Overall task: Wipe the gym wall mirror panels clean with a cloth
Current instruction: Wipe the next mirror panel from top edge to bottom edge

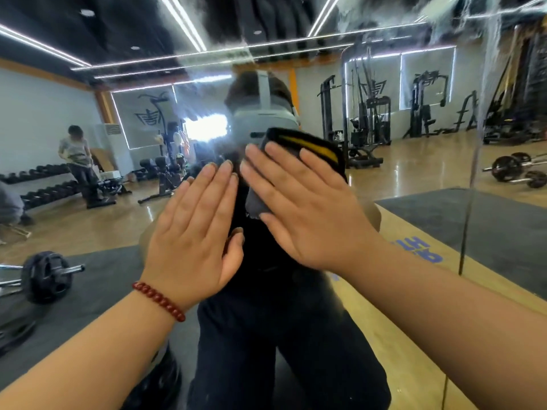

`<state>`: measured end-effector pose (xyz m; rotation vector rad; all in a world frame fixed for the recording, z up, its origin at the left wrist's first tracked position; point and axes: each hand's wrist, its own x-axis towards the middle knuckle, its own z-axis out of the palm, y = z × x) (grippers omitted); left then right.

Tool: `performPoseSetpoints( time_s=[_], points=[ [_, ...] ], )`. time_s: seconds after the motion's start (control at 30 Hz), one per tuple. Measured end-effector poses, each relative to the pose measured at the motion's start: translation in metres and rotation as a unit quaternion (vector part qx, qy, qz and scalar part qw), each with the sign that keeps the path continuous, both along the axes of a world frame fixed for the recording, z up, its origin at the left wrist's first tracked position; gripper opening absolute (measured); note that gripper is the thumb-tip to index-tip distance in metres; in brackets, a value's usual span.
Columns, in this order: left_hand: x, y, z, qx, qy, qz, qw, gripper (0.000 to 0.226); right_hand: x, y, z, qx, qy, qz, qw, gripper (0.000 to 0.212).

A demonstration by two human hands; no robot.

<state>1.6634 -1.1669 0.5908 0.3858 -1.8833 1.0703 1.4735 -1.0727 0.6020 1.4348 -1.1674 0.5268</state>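
Up close at the large glass wall mirror panel [88, 179], we brace ourselves with both palms flat while streaks of cleaner haze the upper right of the glass. We judge the panel rigid, slick and breakable, so it calls for broad, even pressure rather than any grip, and no leaning near the vertical seam [467, 220] between panels. Our right hand [305, 208] lies spread, fingers straight, pressing the folded dark grey cloth with a black-and-yellow edge [310, 146] against the mirror at about head height; the cloth sits under the fingers and palm, its top edge and one lower corner showing. We take it to be soft, light and limp, likely to bunch or slip out, best held flat under the whole palm. Our left hand [195, 229], also flat with fingers together and holding nothing, rests on the glass just beside the right. A red beaded bracelet [159, 300] circles the left wrist.
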Motion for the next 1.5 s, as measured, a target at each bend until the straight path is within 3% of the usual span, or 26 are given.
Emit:
performPoseSetpoints(
  time_s=[0.1,0.2,0.27,0.33,0.43,0.53,0.6,0.7,0.77,0.9,0.97,1.1,1.2,1.3,1.4,1.5],
  points=[
    [0.0,0.006,-0.002,0.0,-0.032,-0.006,0.999,0.067,-0.023,0.014,-0.016,-0.056,-0.14,-0.016,0.988,0.059],
    [-0.01,0.018,-0.008,-0.023,-0.091,-0.014,0.996,0.067,-0.036,0.028,-0.063,-0.094,-0.367,-0.034,0.925,0.062],
    [-0.021,0.021,-0.009,-0.024,-0.095,-0.005,0.995,0.067,-0.026,0.024,-0.083,-0.111,-0.41,-0.055,0.904,0.064],
    [-0.031,0.021,-0.006,-0.023,-0.082,0.006,0.996,0.066,-0.011,0.015,-0.073,-0.108,-0.368,-0.052,0.922,0.066],
    [-0.035,0.019,-0.008,-0.027,-0.066,0.007,0.997,0.064,0.002,0.005,-0.035,-0.07,-0.233,-0.005,0.97,0.061],
    [-0.033,0.017,-0.011,-0.031,-0.056,-0.003,0.998,0.061,-0.012,0.011,-0.025,-0.039,-0.158,0.008,0.987,0.057],
    [-0.034,0.017,-0.011,-0.041,-0.054,0.004,0.998,0.061,-0.038,0.023,-0.035,-0.069,-0.231,-0.011,0.97,0.059],
    [-0.037,0.018,-0.012,-0.043,-0.051,0.021,0.998,0.065,-0.059,0.035,-0.058,-0.139,-0.423,-0.03,0.895,0.062],
    [-0.039,0.023,-0.011,-0.038,-0.047,0.025,0.998,0.066,-0.046,0.029,-0.066,-0.157,-0.454,-0.034,0.876,0.063],
    [-0.056,0.036,0.015,-0.019,-0.071,0.002,0.997,0.068,-0.026,0.022,-0.065,-0.073,-0.303,-0.014,0.95,0.063],
    [-0.067,0.036,0.031,-0.029,-0.088,0.011,0.996,0.07,-0.039,0.028,-0.051,-0.06,-0.255,-0.008,0.965,0.061],
    [-0.073,0.03,0.035,-0.068,-0.113,0.035,0.991,0.075,-0.07,0.038,-0.027,-0.111,-0.329,-0.007,0.938,0.062],
    [-0.072,0.027,0.034,-0.082,-0.121,0.043,0.988,0.08,-0.061,0.035,-0.053,-0.13,-0.382,-0.016,0.915,0.064],
    [-0.073,0.026,0.034,-0.102,-0.134,0.049,0.985,0.083,-0.045,0.031,-0.094,-0.068,-0.294,-0.036,0.953,0.067],
    [-0.073,0.026,0.034,-0.118,-0.157,0.044,0.98,0.082,-0.055,0.036,-0.087,-0.014,-0.172,-0.034,0.984,0.064],
    [-0.075,0.029,0.034,-0.12,-0.173,0.041,0.977,0.081,-0.077,0.042,-0.049,-0.067,-0.217,-0.018,0.974,0.061]
  ],
)
